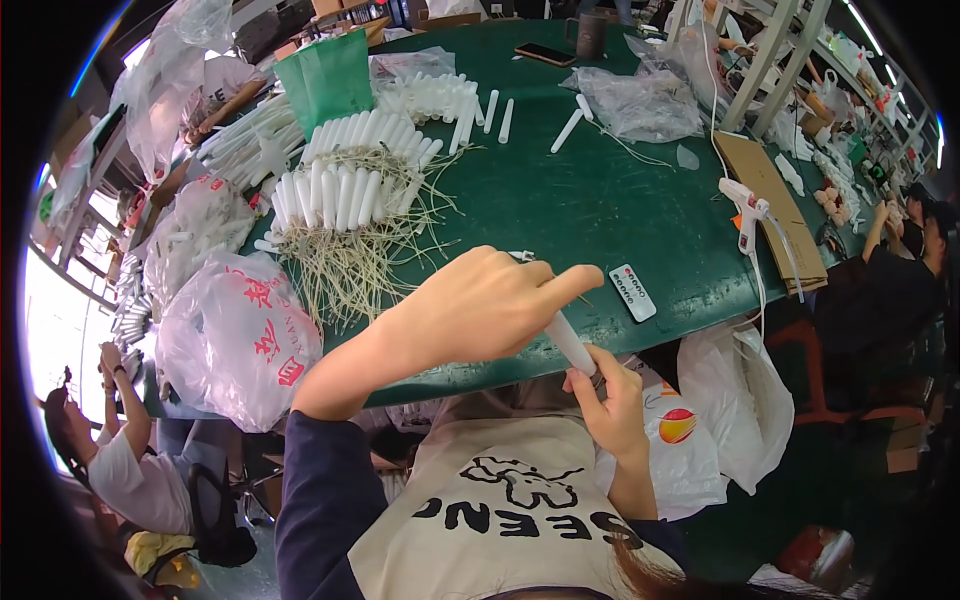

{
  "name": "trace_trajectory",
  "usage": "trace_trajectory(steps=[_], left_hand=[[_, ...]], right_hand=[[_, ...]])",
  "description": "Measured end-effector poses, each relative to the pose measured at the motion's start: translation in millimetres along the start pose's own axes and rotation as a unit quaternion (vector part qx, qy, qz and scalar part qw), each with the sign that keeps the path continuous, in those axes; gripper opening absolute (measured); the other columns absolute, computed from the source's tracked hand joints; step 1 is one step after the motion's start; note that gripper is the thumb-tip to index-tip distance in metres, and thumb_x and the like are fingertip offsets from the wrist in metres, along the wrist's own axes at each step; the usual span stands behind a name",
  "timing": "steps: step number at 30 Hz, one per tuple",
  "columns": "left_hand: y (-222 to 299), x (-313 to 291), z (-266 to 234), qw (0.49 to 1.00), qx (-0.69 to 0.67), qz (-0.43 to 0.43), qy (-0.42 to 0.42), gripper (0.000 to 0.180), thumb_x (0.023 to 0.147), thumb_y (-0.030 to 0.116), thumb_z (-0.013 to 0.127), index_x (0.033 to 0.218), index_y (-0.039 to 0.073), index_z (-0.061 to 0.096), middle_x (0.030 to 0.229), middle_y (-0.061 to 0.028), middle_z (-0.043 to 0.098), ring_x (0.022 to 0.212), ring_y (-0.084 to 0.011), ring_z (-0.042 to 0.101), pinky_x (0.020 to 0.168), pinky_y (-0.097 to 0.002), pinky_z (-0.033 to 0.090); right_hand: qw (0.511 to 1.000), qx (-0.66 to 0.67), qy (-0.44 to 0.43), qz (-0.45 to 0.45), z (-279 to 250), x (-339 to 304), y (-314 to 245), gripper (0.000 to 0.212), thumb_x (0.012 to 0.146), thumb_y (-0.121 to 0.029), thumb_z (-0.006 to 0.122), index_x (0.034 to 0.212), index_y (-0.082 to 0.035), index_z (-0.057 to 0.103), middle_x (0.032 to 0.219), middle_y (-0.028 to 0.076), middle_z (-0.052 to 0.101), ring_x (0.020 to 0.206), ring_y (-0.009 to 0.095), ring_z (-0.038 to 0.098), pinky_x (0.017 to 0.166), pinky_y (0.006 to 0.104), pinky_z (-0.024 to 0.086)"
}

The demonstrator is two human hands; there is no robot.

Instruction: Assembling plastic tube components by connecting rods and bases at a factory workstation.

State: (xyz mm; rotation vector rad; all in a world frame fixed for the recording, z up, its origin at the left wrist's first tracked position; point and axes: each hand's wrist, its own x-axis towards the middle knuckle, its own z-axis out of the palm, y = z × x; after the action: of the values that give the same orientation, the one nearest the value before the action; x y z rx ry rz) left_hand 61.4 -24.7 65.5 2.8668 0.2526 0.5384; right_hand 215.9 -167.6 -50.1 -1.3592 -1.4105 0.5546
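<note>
We pinch the lower end of a tilted white tube [572, 346] with our right hand [612, 402], at the near edge of the green table [620, 205]. Our left hand [485, 305] curls over the upper end, index finger stretched out; we cannot tell whether it grips. From the tube, we see a remote control [632, 294] near two o'clock, a glue gun [746, 212] beyond it, wired tubes [345, 197] at ten and a phone [545, 54] at twelve.
</note>
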Motion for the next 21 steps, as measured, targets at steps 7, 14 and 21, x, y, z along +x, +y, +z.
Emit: trace_trajectory(steps=[7,14,21], left_hand=[[-0.8,8.9,-2.6,0.997,-0.062,-0.001,-0.039,0.056,0.076,-0.003,0.055,0.129,0.01,0.044,0.108,-0.0113,0.058,0.06,-0.0312,0.058,0.049,-0.0381,0.045],[-8.8,16.6,-3.8,0.968,-0.247,-0.025,-0.045,0.056,0.078,-0.009,0.042,0.132,0.007,0.039,0.111,-0.0133,0.055,0.073,-0.0274,0.061,0.06,-0.0358,0.048],[-15.5,18.6,9.3,0.969,-0.239,-0.05,-0.041,0.055,0.078,-0.009,0.04,0.131,0.006,0.037,0.101,-0.0142,0.061,0.064,-0.0294,0.061,0.059,-0.0367,0.047]], right_hand=[[1.0,-0.002,0.021,-0.001,-1.1,-1.2,4.8,0.02,0.087,-0.002,0.056,0.105,0.006,0.058,0.071,0.008,0.063,0.062,0.014,0.06,0.06,0.0254,0.046],[0.999,0.034,0.009,0.011,0.8,-2.4,6.8,0.02,0.088,-0.003,0.056,0.106,0.006,0.057,0.071,0.007,0.062,0.063,0.013,0.059,0.06,0.0246,0.046],[0.998,0.058,0.005,0.031,4.5,-5.3,14.1,0.02,0.089,-0.003,0.055,0.107,0.006,0.057,0.072,0.007,0.062,0.063,0.012,0.059,0.061,0.024,0.046]])
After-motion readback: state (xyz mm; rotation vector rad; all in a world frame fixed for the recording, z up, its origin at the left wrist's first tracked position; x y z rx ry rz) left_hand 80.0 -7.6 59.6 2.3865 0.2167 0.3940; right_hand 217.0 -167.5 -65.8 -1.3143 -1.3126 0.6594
